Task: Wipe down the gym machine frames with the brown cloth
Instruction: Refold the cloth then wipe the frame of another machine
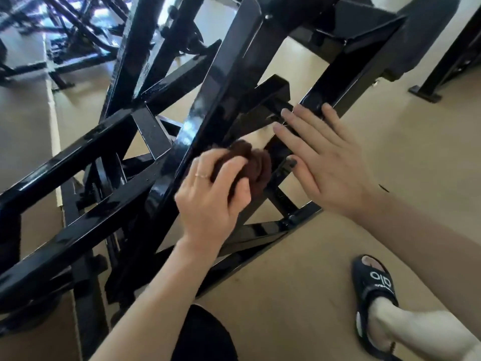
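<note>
Left hand [210, 201] bunching the brown cloth [251, 162] against a glossy black frame bar [208, 100], right hand [322, 162] spread flat on the neighbouring bar, crossing struts crowding behind, black sandal [374, 287] on beige floor [390, 142]

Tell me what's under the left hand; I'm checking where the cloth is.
The brown cloth is bunched under the left hand, against the black frame. How much cloth lies beneath the palm is hidden.

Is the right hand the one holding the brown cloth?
No. The left hand grips the bunched brown cloth against the black frame; the right hand rests open on the frame.
</note>
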The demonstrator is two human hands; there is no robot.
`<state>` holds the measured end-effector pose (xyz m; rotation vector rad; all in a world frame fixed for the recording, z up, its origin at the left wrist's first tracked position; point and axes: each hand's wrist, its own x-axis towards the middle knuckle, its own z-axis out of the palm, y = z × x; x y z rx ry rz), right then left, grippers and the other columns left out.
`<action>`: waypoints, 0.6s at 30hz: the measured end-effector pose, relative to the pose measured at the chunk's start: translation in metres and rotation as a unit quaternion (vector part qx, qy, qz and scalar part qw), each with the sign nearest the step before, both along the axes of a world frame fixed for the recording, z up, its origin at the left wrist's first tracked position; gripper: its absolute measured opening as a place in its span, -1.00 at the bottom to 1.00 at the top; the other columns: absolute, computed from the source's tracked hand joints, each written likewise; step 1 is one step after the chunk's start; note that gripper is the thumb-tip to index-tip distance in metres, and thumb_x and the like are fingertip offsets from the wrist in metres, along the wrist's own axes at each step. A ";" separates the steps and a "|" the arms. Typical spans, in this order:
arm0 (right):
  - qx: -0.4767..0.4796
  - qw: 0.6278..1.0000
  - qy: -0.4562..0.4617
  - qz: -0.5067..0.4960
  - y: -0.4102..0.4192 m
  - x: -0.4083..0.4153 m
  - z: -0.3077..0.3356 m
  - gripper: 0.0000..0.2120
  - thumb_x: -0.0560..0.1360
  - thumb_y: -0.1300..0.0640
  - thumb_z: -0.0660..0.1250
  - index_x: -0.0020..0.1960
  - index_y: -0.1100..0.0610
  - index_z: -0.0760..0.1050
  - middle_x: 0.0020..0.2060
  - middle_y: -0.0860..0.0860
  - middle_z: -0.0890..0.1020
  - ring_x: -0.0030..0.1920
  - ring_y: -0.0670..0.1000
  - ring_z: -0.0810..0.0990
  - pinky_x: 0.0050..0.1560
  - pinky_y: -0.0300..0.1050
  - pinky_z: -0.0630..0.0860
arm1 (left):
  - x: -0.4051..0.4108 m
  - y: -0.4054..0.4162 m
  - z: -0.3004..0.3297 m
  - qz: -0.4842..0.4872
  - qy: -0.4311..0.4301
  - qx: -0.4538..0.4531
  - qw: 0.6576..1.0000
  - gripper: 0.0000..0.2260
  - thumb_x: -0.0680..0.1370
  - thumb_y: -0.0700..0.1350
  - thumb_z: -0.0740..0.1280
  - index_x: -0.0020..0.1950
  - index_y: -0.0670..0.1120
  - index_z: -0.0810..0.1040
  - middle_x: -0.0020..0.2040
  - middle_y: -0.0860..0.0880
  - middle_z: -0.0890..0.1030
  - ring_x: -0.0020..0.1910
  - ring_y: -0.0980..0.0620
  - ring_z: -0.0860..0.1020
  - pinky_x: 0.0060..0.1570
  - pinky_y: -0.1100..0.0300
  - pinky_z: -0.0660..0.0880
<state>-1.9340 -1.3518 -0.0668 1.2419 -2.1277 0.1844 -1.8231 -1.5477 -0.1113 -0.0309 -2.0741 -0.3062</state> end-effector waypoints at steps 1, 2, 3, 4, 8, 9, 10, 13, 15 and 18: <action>-0.016 1.000 -0.004 0.005 0.003 -0.001 0.001 -0.52 0.75 0.03 -0.05 0.60 0.18 0.28 0.58 0.18 0.31 0.62 0.16 0.20 0.62 0.22 0.06 | 0.005 0.011 -0.014 -0.007 -0.054 0.047 0.997 -0.71 0.72 0.05 0.12 0.17 -0.05 0.57 0.15 -0.14 0.61 0.02 -0.08 0.59 -0.20 0.10 0.58; -0.023 1.000 -0.004 0.004 0.006 -0.003 0.001 -0.52 0.75 0.04 -0.04 0.61 0.18 0.26 0.59 0.17 0.29 0.62 0.14 0.18 0.62 0.20 0.06 | 0.006 0.022 -0.022 0.000 -0.097 0.100 0.990 -0.68 0.71 0.05 0.12 0.19 -0.09 0.59 0.18 -0.14 0.60 0.03 -0.09 0.59 -0.22 0.04 0.60; -0.018 1.000 -0.003 -0.002 0.009 -0.004 0.000 -0.52 0.75 0.04 -0.03 0.62 0.18 0.24 0.60 0.16 0.27 0.63 0.13 0.16 0.63 0.18 0.04 | 0.000 0.032 -0.024 0.010 -0.118 0.144 0.982 -0.66 0.70 0.05 0.12 0.19 -0.12 0.60 0.21 -0.13 0.59 0.05 -0.08 0.58 -0.21 0.02 0.60; -0.008 1.000 -0.001 -0.009 0.011 -0.004 -0.001 -0.51 0.75 0.04 -0.03 0.62 0.19 0.22 0.60 0.15 0.26 0.64 0.12 0.13 0.64 0.17 0.01 | -0.011 0.039 -0.018 0.012 -0.116 0.168 0.979 -0.65 0.70 0.07 0.11 0.20 -0.11 0.59 0.22 -0.11 0.57 0.06 -0.06 0.57 -0.17 0.07 0.59; -0.016 1.000 -0.014 0.002 0.010 -0.008 -0.006 -0.50 0.75 0.04 -0.06 0.61 0.22 0.25 0.59 0.15 0.29 0.64 0.10 0.08 0.64 0.12 -0.09 | -0.053 0.045 0.017 -0.007 -0.101 0.166 0.981 -0.72 0.70 0.14 0.03 0.21 0.05 0.44 0.20 0.03 0.52 0.03 0.04 0.53 -0.18 0.35 0.34; -0.026 0.999 -0.019 0.005 0.009 -0.008 -0.007 -0.50 0.75 0.04 -0.06 0.60 0.22 0.26 0.58 0.15 0.30 0.64 0.10 0.09 0.64 0.12 -0.09 | -0.054 0.043 0.016 -0.010 -0.109 0.156 0.982 -0.74 0.70 0.13 0.05 0.22 0.05 0.43 0.21 0.02 0.51 0.04 0.03 0.52 -0.19 0.30 0.36; -0.034 0.999 -0.022 0.006 0.009 -0.007 -0.009 -0.51 0.75 0.05 -0.05 0.60 0.22 0.27 0.58 0.15 0.30 0.64 0.11 0.10 0.64 0.13 -0.08 | -0.049 0.040 0.011 -0.015 -0.119 0.140 0.983 -0.73 0.69 0.13 0.07 0.23 0.04 0.44 0.23 0.01 0.49 0.07 0.02 0.51 -0.20 0.24 0.41; -0.070 0.997 -0.030 -0.006 0.003 -0.004 -0.017 -0.52 0.74 0.07 -0.01 0.59 0.23 0.28 0.58 0.15 0.32 0.63 0.13 0.13 0.64 0.16 -0.05 | -0.014 0.023 -0.025 -0.022 -0.166 0.106 0.980 -0.68 0.67 0.15 0.12 0.26 -0.02 0.46 0.29 -0.07 0.48 0.09 -0.05 0.52 -0.19 0.07 0.56; -0.112 0.993 -0.039 -0.022 -0.008 0.000 -0.024 -0.51 0.73 0.07 -0.03 0.57 0.25 0.32 0.55 0.16 0.35 0.62 0.16 0.17 0.64 0.16 -0.04 | 0.018 0.006 -0.054 0.012 -0.207 0.121 0.971 -0.72 0.63 0.10 0.17 0.26 0.00 0.41 0.30 -0.11 0.48 0.08 -0.09 0.54 -0.20 0.03 0.60; -0.172 0.982 -0.051 -0.055 -0.029 0.009 -0.034 -0.47 0.71 0.02 -0.06 0.53 0.28 0.36 0.52 0.19 0.40 0.61 0.20 0.19 0.64 0.15 -0.06 | 0.055 -0.007 -0.083 0.040 -0.244 0.146 0.958 -0.68 0.58 0.08 0.20 0.27 -0.02 0.37 0.30 -0.20 0.49 0.08 -0.17 0.57 -0.21 -0.06 0.64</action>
